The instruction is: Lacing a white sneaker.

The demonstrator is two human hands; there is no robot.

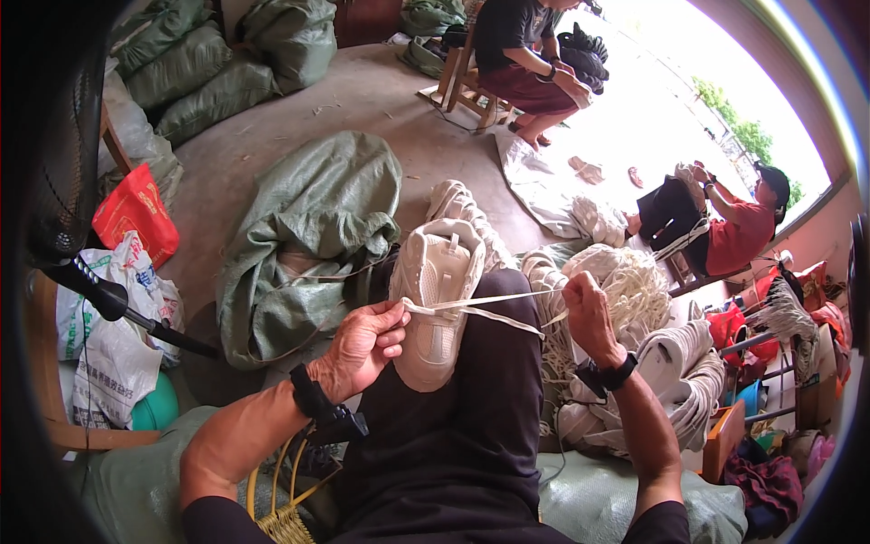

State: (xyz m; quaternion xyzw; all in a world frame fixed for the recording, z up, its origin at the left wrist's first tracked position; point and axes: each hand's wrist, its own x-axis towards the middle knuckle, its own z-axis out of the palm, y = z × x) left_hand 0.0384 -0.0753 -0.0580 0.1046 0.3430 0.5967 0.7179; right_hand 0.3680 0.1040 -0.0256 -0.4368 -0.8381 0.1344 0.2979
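Observation:
A cream-coloured sneaker [429,347] rests on my lap, its toe toward me and its tongue showing. A flat pale shoelace [503,298] runs from the front of its lacing area. My left hand [370,337] pinches the lace close against the shoe's left side. Out to the right, my right hand [589,313] is closed on the lace, which is stretched between the two hands. Another lace end hangs loose across my thigh. Behind the sneaker lies a bundle of pale shoe parts [459,201].
Heaps of pale laces [625,286] and stacked shoe uppers [680,358] lie at my right. A green woven sack [308,208] stands ahead left, near a black stand [100,290] and plastic bags [118,317]. Two people sit working farther off, one in a red shirt [732,238].

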